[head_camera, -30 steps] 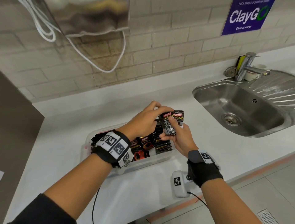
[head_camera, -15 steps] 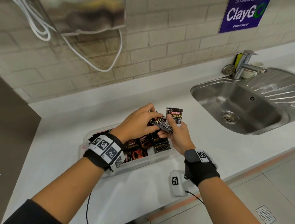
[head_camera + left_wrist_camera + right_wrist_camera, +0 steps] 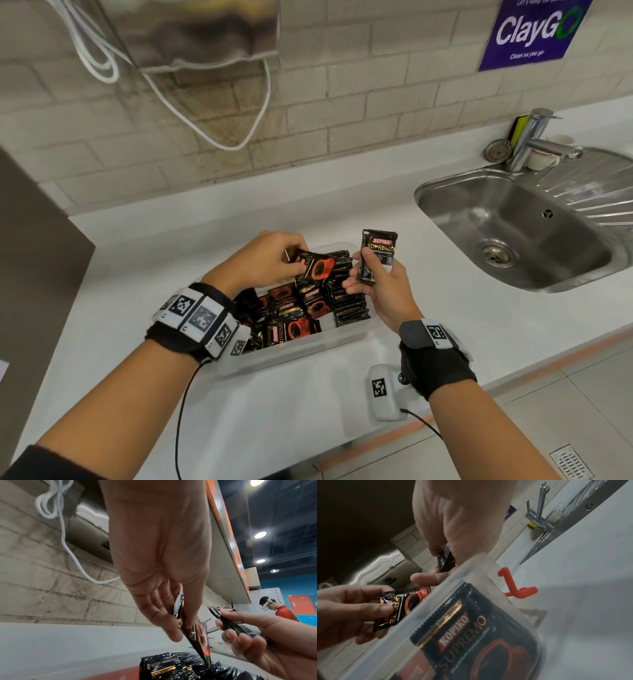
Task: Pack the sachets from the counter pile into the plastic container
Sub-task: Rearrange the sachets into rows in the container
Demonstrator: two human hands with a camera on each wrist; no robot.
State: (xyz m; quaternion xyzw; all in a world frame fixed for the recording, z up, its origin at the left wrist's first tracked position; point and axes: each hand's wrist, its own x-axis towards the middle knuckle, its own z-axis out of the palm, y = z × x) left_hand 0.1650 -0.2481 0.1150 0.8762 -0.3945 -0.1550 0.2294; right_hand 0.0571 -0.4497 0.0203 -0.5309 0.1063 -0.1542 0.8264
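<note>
A: What is the left hand doing?

B: It pinches one black and red sachet between thumb and fingers, tilted, just above the plastic container. In the left wrist view that sachet's lower end hangs close over the packed ones.

A: And the right hand?

B: It grips a second sachet, held upright, thumb across its front, over the container's right end. The label reads "Kopiko Supremo".

A: Where does the container sit?

B: On the white table, near its front edge, between the two forearms. It is clear-walled and holds many sachets, some standing on edge in a row at the right, others lying flat at the left.

A: Anything else nearby?

B: A steel sink set into the table to the right, well apart from the container, with a tap and a white cup behind it. A white cable hangs on the brick wall.
</note>
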